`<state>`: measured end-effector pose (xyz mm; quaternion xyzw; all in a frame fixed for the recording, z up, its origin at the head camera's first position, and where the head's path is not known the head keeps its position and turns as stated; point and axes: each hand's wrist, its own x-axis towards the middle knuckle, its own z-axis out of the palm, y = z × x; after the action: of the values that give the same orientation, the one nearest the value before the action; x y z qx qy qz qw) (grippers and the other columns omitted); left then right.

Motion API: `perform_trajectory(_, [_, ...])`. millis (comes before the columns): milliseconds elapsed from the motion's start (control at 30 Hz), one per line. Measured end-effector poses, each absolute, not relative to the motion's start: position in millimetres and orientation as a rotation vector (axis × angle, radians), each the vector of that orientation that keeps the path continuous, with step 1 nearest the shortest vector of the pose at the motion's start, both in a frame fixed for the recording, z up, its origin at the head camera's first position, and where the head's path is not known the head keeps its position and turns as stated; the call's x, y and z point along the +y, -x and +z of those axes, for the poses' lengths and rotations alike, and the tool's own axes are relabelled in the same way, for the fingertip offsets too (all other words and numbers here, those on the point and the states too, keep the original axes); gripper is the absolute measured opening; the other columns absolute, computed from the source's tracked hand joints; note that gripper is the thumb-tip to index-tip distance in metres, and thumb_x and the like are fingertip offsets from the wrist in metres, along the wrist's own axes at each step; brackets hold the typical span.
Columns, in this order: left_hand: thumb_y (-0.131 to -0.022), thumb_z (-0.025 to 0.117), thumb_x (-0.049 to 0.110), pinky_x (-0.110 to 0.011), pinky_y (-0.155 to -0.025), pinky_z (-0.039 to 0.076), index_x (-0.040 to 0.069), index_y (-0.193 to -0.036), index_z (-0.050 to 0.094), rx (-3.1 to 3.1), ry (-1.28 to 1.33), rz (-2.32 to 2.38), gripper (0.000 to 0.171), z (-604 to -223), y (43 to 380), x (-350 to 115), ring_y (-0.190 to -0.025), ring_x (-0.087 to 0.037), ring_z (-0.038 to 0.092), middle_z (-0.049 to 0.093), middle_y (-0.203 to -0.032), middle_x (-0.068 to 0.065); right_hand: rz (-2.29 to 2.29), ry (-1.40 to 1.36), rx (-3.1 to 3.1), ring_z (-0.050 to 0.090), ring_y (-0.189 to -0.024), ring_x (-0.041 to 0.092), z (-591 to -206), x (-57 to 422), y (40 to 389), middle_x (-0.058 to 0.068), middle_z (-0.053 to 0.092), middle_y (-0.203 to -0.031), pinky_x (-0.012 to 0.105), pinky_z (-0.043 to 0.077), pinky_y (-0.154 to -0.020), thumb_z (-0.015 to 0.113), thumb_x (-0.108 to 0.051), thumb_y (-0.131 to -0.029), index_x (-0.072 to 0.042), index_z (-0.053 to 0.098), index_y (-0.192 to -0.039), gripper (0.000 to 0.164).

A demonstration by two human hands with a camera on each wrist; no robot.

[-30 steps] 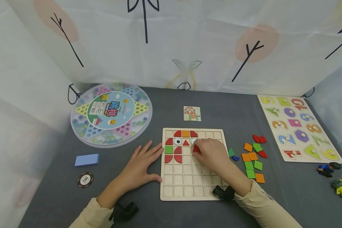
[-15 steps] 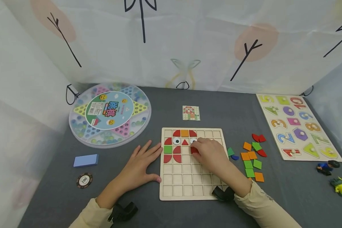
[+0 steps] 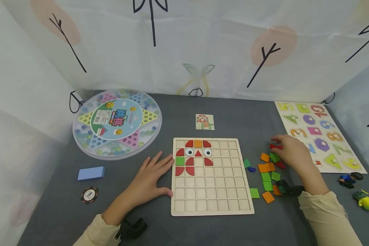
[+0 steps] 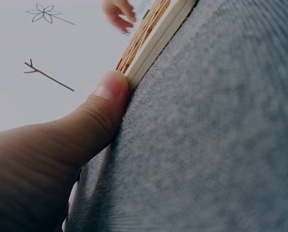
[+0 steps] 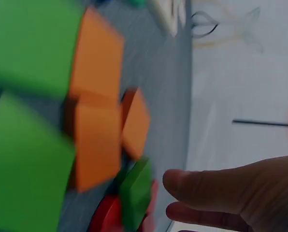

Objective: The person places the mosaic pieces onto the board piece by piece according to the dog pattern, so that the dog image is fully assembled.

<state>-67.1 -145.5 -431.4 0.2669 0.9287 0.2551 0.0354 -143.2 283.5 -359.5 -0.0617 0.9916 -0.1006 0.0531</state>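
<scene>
My left hand [image 3: 147, 179] rests on the dark cloth with fingers spread, its fingertips and thumb touching the left edge of a wooden grid board [image 3: 216, 193]. In the left wrist view the thumb [image 4: 103, 108] presses on the board's rim. The board carries several red quarter-circle pieces, a red triangle [image 3: 198, 153], two eye pieces [image 3: 189, 152], an orange square [image 3: 198, 143] and a green square [image 3: 179, 161]. My right hand [image 3: 295, 153] hovers at the loose red pieces [image 3: 275, 146]. The right wrist view shows its thumb and fingers apart from the pieces, holding nothing visible.
Loose orange squares [image 3: 265, 157] and green squares [image 3: 266, 177] lie right of the board. Behind it is a small pattern card [image 3: 204, 122]. A number puzzle [image 3: 341, 160], a round game box [image 3: 117, 119], a blue block [image 3: 91, 173] and a poker chip [image 3: 89, 195] lie around.
My right hand has let go of a red quarter-circle piece, left on the board below the right eye piece, and moved right to the loose red pieces. My left hand stays at the board's edge.
</scene>
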Motion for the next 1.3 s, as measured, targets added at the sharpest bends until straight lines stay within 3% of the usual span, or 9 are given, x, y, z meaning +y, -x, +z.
perform_trajectory(133, [-0.061, 0.062, 0.063, -0.053, -0.104, 0.004, 0.021, -0.141, 0.026, 2.849, -0.812, 0.795, 0.098, -431.3, 66.6, -146.2, -0.137, -0.024, 0.006, 0.019, -0.147, 0.008, -0.278, 0.161, 2.973, 0.056, -0.075, 0.03, -365.8, 297.1, 147.6, 0.022, 0.061, -0.091, 0.043, 0.046, -0.06, 0.067, -0.019, -0.078, 0.004, 0.059, -0.107, 0.038])
perform_trajectory(333, [-0.061, 0.062, 0.063, -0.054, -0.104, 0.005, 0.02, -0.141, 0.026, 2.851, -0.83, 0.795, 0.098, -431.0, 67.4, -145.8, -0.137, -0.025, 0.007, 0.02, -0.147, 0.007, -0.247, 0.22, 2.988, 0.054, -0.067, 0.025, -369.4, 295.2, 149.8, 0.019, 0.06, -0.085, 0.043, 0.046, -0.059, 0.067, -0.012, -0.077, 0.004, 0.062, -0.098, 0.027])
perform_trajectory(633, [-0.061, 0.062, 0.063, -0.053, -0.104, 0.004, 0.02, -0.141, 0.026, 2.851, -0.826, 0.792, 0.097, -430.4, 67.1, -144.9, -0.137, -0.025, 0.007, 0.02, -0.147, 0.007, -0.304, 0.449, 2.949, 0.053, -0.077, 0.029, -374.3, 294.8, 149.6, 0.019, 0.056, -0.093, 0.048, 0.045, -0.07, 0.063, 0.0, -0.077, -0.001, 0.063, -0.093, 0.016])
perform_trajectory(933, [-0.061, 0.065, 0.06, -0.053, -0.104, 0.004, 0.02, -0.141, 0.026, 2.843, -0.812, 0.808, 0.098, -430.0, 66.4, -145.6, -0.137, -0.025, 0.006, 0.02, -0.147, 0.006, -0.342, 0.338, 2.953, 0.055, -0.08, 0.028, -374.6, 290.7, 146.5, 0.017, 0.057, -0.093, 0.046, 0.045, -0.069, 0.067, -0.02, -0.079, 0.002, 0.061, -0.104, 0.034])
perform_trajectory(1167, [-0.061, 0.064, 0.061, -0.053, -0.104, 0.004, 0.02, -0.141, 0.026, 2.849, -0.819, 0.811, 0.098, -430.7, 66.8, -145.9, -0.137, -0.025, 0.007, 0.02, -0.147, 0.007, -0.28, 0.302, 2.981, 0.053, -0.07, 0.023, -372.4, 282.4, 145.5, 0.014, 0.057, -0.085, 0.04, 0.045, -0.061, 0.066, -0.023, -0.078, 0.001, 0.063, -0.096, 0.03])
perform_trajectory(1300, [-0.061, 0.062, 0.063, -0.053, -0.105, 0.004, 0.021, -0.141, 0.025, 2.847, -0.822, 0.799, 0.098, -431.5, 67.3, -146.0, -0.137, -0.024, 0.006, 0.019, -0.147, 0.007, -0.309, 0.53, 3.092, 0.053, -0.066, 0.018, -369.0, 257.6, 135.7, 0.008, 0.059, -0.082, 0.036, 0.045, -0.057, 0.07, -0.02, -0.074, -0.003, 0.065, -0.089, 0.023])
